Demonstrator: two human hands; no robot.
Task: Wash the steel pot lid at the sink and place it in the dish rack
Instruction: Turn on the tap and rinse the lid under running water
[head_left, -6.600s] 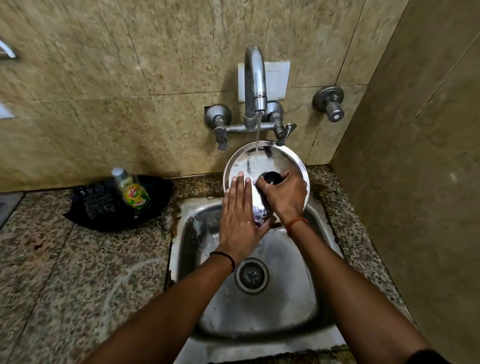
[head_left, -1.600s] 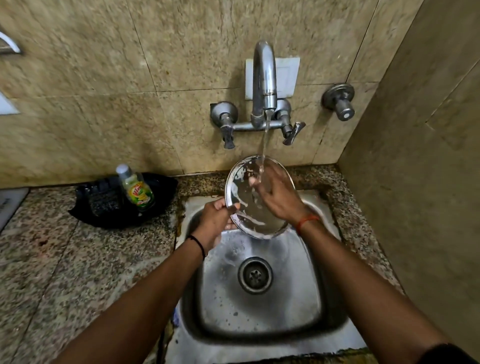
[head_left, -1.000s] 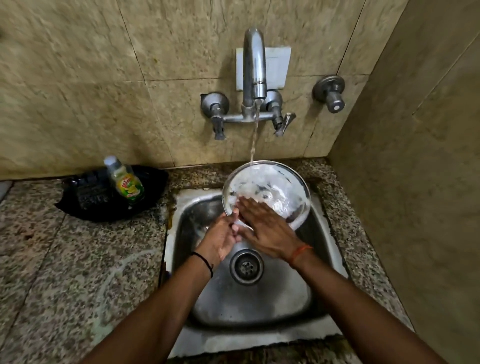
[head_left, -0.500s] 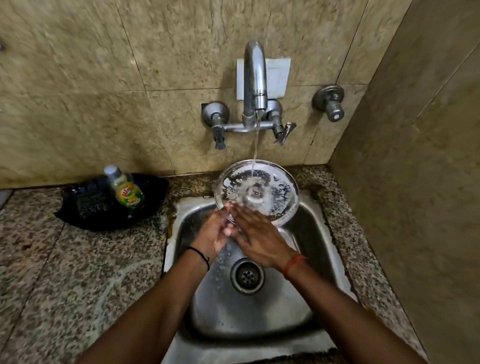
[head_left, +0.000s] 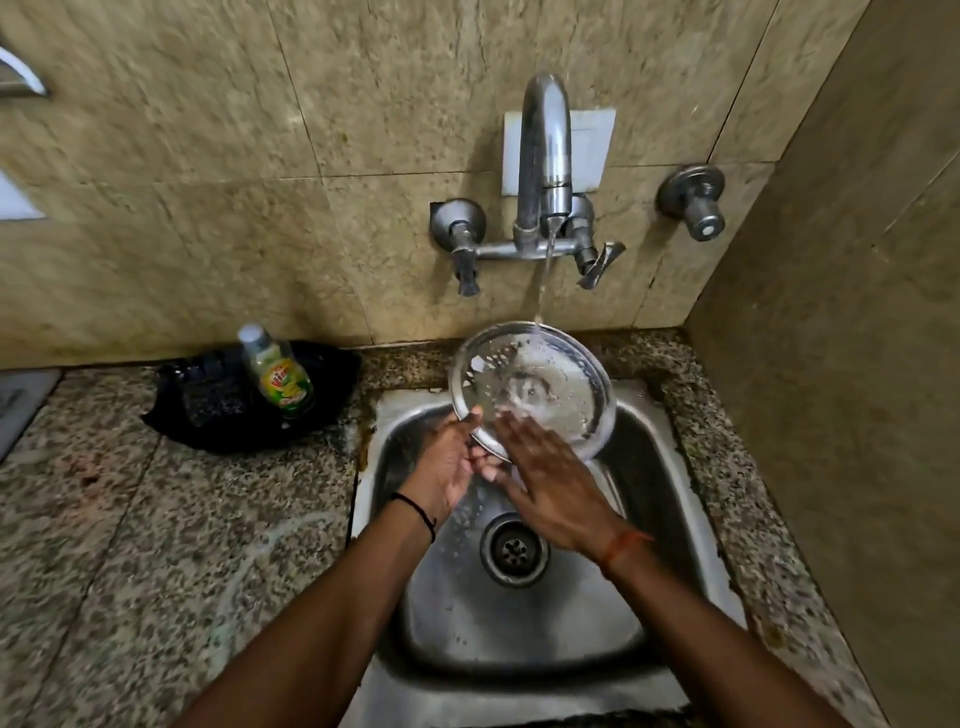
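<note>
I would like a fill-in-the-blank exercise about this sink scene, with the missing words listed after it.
1. Water from the tap falls onto the steel ____.
2. The left hand grips the lid at its ____.
3. The right hand lies flat and ____ over the lid's near edge.
4. The green soap bottle stands on the counter to the ____ of the sink.

Missing words: lid; rim; open; left

Right hand (head_left: 558, 488) motion-blurred over lid (head_left: 550, 384); lid's near rim hidden; left-edge wall fixture (head_left: 21, 78) cropped.
</note>
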